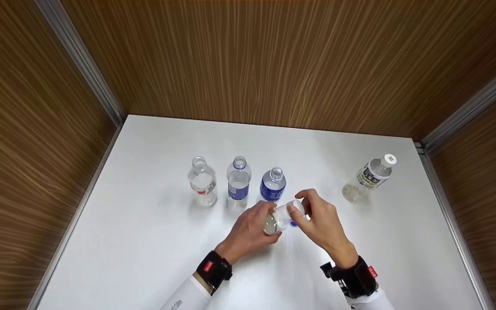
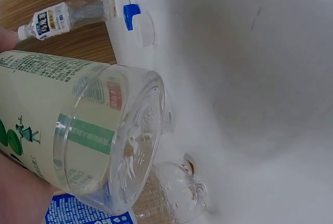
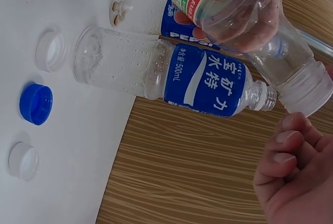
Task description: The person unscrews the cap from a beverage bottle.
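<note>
My left hand [image 1: 252,228] grips a clear plastic bottle [image 2: 41,94] by its pale label with green print. The bottle is held tilted above the table, its neck pointing toward my right hand [image 1: 323,217]. The fingers and thumb of that hand pinch the white cap [image 3: 308,91] on the bottle's mouth. Just behind stands an uncapped bottle with a blue label [image 3: 208,81]. On the table lie a blue cap [image 3: 35,103] and two white ones, a near white cap [image 3: 51,51] and a farther white cap [image 3: 23,160].
Two more uncapped bottles stand upright to the left: a bottle with a blue band [image 1: 238,191] and a bottle with a red-marked label [image 1: 203,185]. Off to the right is a bottle with a white cap [image 1: 369,176]. Wood-grain panels [image 1: 248,64] enclose the white table [image 1: 144,241].
</note>
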Motion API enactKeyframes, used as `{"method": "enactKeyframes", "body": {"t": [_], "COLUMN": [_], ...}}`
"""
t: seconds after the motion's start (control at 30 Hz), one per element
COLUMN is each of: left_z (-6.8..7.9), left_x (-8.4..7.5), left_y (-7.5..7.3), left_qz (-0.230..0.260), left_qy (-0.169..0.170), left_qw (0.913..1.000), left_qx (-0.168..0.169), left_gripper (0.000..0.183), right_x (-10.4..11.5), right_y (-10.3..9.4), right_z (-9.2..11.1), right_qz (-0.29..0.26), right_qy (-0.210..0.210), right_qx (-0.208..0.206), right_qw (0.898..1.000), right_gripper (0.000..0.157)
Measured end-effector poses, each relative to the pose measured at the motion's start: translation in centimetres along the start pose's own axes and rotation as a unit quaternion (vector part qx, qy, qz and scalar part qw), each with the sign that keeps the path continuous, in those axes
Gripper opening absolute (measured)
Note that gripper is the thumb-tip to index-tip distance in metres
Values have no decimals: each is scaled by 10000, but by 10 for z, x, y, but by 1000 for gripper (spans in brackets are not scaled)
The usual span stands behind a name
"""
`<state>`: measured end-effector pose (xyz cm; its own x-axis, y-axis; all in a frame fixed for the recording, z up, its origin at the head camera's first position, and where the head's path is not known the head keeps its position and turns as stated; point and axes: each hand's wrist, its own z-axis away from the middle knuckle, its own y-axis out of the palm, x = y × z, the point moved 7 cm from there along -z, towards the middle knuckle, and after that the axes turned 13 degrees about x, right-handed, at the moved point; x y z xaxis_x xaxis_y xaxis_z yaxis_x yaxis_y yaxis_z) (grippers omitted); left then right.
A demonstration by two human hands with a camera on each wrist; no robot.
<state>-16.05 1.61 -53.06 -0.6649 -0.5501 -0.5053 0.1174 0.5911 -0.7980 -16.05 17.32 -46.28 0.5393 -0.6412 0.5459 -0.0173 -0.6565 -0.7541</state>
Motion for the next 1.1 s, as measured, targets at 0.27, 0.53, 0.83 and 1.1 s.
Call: {"method": "enactKeyframes", "body": {"t": [0.27,0.53,0.83,1.1], "left_z": [1,0,0,0], "left_x": [1,0,-1,0], "left_y": [1,1,2,2], "left_qz": [4,-12,-106,-81], "left_qy": [-92,-59,-115,-61], "left_qw": [9999,10000,9998,9999], "left_qx": [88,8,91,74], "left_gripper": [65,65,63,64], "right_x": [1,0,0,0], "right_y": [1,1,3,4], "right_z": [1,0,1,2], "right_qz": [-25,282,465,221], "right_qy": [-58,195,179,91], "right_qx": [90,222,334,340], "right_qw": [9999,9992,9982,9991], "right_gripper": [23,26,26,24]}}
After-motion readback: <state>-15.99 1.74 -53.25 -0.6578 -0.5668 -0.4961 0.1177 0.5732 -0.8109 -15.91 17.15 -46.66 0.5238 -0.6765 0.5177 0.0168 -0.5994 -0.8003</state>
